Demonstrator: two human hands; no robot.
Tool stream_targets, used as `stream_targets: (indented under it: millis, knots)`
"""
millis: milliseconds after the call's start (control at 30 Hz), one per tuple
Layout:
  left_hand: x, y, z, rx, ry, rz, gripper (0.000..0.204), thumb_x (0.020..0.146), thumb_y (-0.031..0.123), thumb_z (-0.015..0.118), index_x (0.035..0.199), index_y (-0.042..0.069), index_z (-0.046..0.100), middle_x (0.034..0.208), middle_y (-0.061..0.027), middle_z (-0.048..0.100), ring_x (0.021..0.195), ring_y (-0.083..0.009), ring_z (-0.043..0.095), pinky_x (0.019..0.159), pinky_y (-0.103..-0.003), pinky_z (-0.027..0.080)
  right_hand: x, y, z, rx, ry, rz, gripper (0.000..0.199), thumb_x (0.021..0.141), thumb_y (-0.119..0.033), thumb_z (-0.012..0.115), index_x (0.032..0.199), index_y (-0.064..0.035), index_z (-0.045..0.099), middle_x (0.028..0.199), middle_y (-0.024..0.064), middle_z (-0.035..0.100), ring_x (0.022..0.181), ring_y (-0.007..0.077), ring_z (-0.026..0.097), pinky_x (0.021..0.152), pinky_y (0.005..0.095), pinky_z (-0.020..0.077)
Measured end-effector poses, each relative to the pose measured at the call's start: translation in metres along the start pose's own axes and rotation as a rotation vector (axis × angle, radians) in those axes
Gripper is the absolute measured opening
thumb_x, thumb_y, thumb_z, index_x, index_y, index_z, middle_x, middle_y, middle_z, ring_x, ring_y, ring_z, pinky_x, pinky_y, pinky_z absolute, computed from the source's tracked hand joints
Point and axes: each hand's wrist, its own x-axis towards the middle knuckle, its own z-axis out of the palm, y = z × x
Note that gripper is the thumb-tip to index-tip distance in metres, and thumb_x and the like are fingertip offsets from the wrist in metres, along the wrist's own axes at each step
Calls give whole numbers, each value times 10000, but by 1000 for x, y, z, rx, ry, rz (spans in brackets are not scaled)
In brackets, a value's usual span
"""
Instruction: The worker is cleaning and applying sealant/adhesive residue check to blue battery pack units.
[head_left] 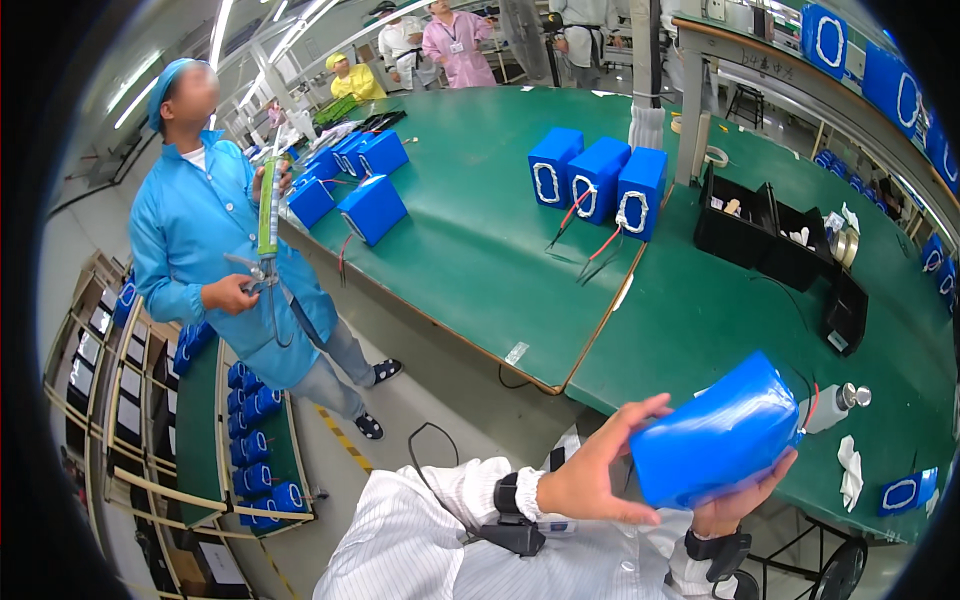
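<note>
So over on the left there's a rack of blue packs (257, 400), then a co-worker in a blue coat (205, 235) with a dispensing gun (268, 215) fitted with a green tube. Held up like that, I guess it could drip if there's pressure left in it.

More packs sit on the green table (480, 240), then three upright packs (598, 180) with white rings on their fronts. Their red leads (603, 247) trail over the tabletop, so a sleeve could catch one and tug a pack over.

Now the main bit: my left hand (600, 465) is spread wide, thumb low, fingers high, at the left end of the blue pack (715, 430). Can't tell how firmly it touches. The pack is up off the table, tilted, near its front edge. My right hand (745, 500) is curled under the lower right corner, partly hidden. That wrap looks slick, so if the right grip slips, down it goes, imo.

Further right: black bins (735, 225), a bottle (825, 410) just beside the pack's wired end (swing the pack and you'd probably knock it), and a crumpled tissue (850, 470).
</note>
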Motion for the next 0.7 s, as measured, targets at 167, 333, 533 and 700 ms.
stream_targets:
  millis: [167, 333, 533, 700]
  knots:
    - [26, -37, 16, -354, 268, 151, 1187, 831, 541, 841, 1640, 94, 96, 1578, -135, 327, 1453, -311, 387, 1214, -471, 324, -8, 29, 29, -90, 89, -165, 746, 1036, -666, 417, 1551, -127, 403, 1553, 92, 467, 1393, 340, 483, 1183, 516, 382]
    - [42, -48, 5, -993, 432, -62, 837, 980, 648, 573, 1551, 68, 377, 1502, -165, 495, 1373, -324, 506, 1172, -504, 408, -25, 52, 11, -657, -183, -267, 962, 926, -544, 730, 1613, -70, 251, 1510, 156, 472, 1393, 303, 478, 1145, 484, 431]
    - [38, -57, -5, -1163, 338, -223, 843, 994, 707, 477, 1507, 38, 457, 1468, -205, 565, 1309, -368, 583, 1122, -543, 469, -30, 39, 15, -857, -341, -282, 1199, 700, -284, 978, 1553, -16, 178, 1488, 188, 385, 1388, 314, 448, 1136, 468, 412]
    - [34, -68, -2, -1314, 225, -257, 847, 997, 725, 428, 1556, 90, 397, 1514, -189, 525, 1351, -385, 550, 1140, -562, 449, -19, 42, 32, -1184, -468, -600, 1114, 656, -389, 992, 1490, 4, 367, 1423, 236, 413, 1293, 369, 510, 1032, 494, 470]
